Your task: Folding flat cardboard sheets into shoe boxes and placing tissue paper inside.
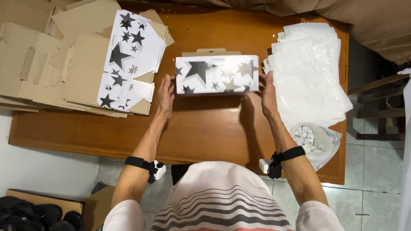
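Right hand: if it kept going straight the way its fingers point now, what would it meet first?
The right hand points up the table along the end of the star-printed box. Past that, the way looks free over bare wooden table; the white sheet stack lies just beside it.

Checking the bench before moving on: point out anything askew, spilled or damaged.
Nothing is spilled or damaged. The flat star-printed sheets lie fanned and crooked on the cardboard pile. The star-printed box, between left hand and right hand, sits square.
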